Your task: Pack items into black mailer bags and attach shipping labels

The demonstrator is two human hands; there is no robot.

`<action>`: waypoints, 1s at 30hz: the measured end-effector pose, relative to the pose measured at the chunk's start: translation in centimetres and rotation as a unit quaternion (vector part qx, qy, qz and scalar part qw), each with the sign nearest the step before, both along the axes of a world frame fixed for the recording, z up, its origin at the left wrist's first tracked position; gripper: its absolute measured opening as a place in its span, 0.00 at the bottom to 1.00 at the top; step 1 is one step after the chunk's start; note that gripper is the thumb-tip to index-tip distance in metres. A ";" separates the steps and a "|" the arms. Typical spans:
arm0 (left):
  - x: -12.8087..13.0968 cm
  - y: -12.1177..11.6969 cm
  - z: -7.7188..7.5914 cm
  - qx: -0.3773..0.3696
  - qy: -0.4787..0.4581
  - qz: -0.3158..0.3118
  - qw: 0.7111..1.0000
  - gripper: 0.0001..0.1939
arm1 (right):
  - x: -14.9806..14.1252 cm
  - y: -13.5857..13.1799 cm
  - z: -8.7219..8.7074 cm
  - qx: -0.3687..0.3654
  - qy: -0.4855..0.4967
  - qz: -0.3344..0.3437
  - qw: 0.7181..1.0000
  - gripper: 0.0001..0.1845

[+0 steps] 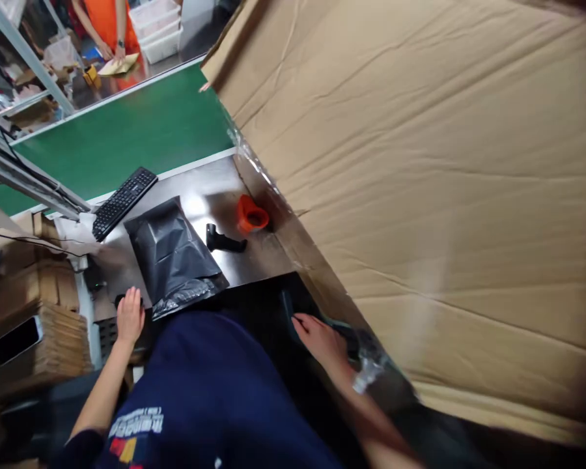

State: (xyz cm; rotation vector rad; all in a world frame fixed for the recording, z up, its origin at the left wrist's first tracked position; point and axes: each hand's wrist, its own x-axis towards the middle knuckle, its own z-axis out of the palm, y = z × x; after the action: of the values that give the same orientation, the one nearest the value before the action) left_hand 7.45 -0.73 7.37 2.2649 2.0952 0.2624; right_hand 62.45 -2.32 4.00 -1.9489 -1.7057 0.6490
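My left hand (pixel 130 316) lies with its fingers stretched out at the near left of the metal table, over a small black object that it mostly covers. Beside it rests a black plastic mailer bag (pixel 170 244), its near end crinkled and shiny. My right hand (pixel 321 340) is low on the right, by a dark, blue-edged item (pixel 288 306); its fingers are curled and what they hold is unclear. Beyond the bag are a black handheld scanner (pixel 222 240) and an orange tape roll or ring-shaped holder (pixel 251 215).
A large cardboard sheet (pixel 420 182) fills the right side. A black keyboard (pixel 124 198) lies at the table's back left. Flattened cartons (pixel 61 339) with a phone (pixel 18 340) on them stand left. Behind the green partition (pixel 127 130), a person in orange (pixel 102 26) handles a packet.
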 end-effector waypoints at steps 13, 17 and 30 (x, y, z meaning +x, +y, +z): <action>0.4 5.1 -3.1 -0.137 0.121 -0.175 0.967 0.38 | -15.5 22.7 -3.6 0.159 -0.106 0.493 0.849 0.42; -1.4 3.8 -1.7 -0.176 0.130 -0.218 0.951 0.37 | -13.9 22.4 -4.2 0.147 -0.082 0.566 0.807 0.44; 0.1 5.0 -3.0 -0.236 0.008 -0.284 0.929 0.36 | -11.2 20.9 -3.7 0.080 -0.052 0.585 0.805 0.43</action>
State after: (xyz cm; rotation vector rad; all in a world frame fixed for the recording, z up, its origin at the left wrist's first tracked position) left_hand 7.56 4.28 4.42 2.4075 1.2254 -0.2601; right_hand 51.27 18.57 0.26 -0.6063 -2.8411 0.7214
